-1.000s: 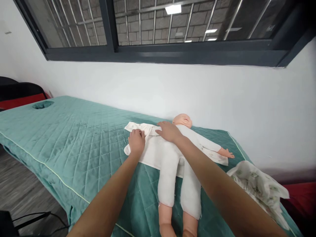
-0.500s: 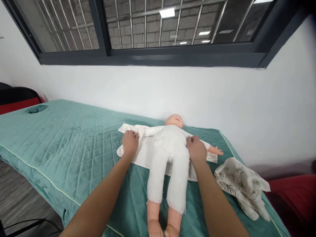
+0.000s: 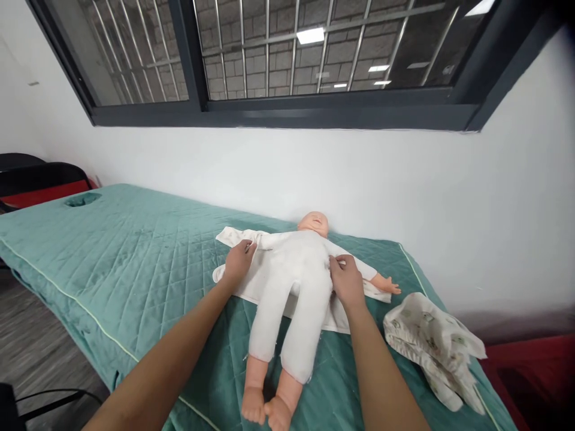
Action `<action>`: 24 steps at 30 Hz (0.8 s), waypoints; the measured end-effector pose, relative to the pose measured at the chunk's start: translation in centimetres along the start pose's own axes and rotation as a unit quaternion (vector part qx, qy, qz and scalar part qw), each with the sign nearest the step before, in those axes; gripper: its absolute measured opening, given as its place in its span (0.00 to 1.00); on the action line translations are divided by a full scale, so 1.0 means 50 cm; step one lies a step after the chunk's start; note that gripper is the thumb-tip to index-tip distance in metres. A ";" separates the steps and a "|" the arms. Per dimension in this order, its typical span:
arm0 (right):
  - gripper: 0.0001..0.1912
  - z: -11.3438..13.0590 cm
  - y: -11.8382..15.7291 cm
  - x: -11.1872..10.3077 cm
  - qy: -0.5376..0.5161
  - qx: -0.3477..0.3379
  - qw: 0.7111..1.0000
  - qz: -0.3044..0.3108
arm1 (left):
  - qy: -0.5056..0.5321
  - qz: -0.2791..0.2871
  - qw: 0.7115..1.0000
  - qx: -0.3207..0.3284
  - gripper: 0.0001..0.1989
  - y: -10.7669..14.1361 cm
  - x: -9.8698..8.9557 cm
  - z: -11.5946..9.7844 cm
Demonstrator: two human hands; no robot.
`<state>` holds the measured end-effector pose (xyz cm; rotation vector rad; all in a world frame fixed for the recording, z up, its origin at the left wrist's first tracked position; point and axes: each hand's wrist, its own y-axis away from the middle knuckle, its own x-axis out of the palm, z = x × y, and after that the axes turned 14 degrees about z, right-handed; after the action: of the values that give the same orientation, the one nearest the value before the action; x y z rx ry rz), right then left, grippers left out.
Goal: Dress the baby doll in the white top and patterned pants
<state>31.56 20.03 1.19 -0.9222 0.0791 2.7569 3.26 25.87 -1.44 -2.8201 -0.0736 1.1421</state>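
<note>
Pinching white shirt (image 3: 247,286) in left hand (image 3: 239,261). Pressing together fingertips of right hand (image 3: 348,281) against doll (image 3: 305,257), laid head toward bed's (image 3: 157,257) far edge.

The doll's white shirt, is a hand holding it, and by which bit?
The left hand seems to pinch the shirt by one sleeve. The right hand touches the doll's side; I can't tell if it grips.

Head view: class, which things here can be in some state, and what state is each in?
Doll: face up, arms spread
White garment: spread open, partly under the doll
Patterned cloth: crumpled
Green cover: laid over the bed, slightly wrinkled
Left hand: fingers curled, at the garment
Right hand: fingers bent, at the doll's side
</note>
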 end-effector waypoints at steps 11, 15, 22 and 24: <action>0.18 -0.031 -0.028 0.020 -0.141 -0.084 0.985 0.060 | 0.101 0.058 0.991 0.067 0.16 -0.016 -0.037 -0.127; 0.20 -0.022 -0.037 0.037 -0.185 -0.107 0.971 0.109 | 0.075 0.096 0.988 0.099 0.16 -0.025 -0.032 -0.166; 0.22 -0.011 -0.053 0.077 -0.238 -0.143 0.940 0.198 | -0.061 0.082 0.987 0.123 0.17 -0.036 -0.034 -0.209; 0.22 -0.013 -0.056 0.086 -0.243 -0.154 0.933 0.216 | -0.129 0.083 0.981 0.118 0.17 -0.024 -0.030 -0.224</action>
<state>29.26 23.53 -1.82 -0.2666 -0.2751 3.3935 9.99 26.13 7.74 -2.4961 0.2666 1.4424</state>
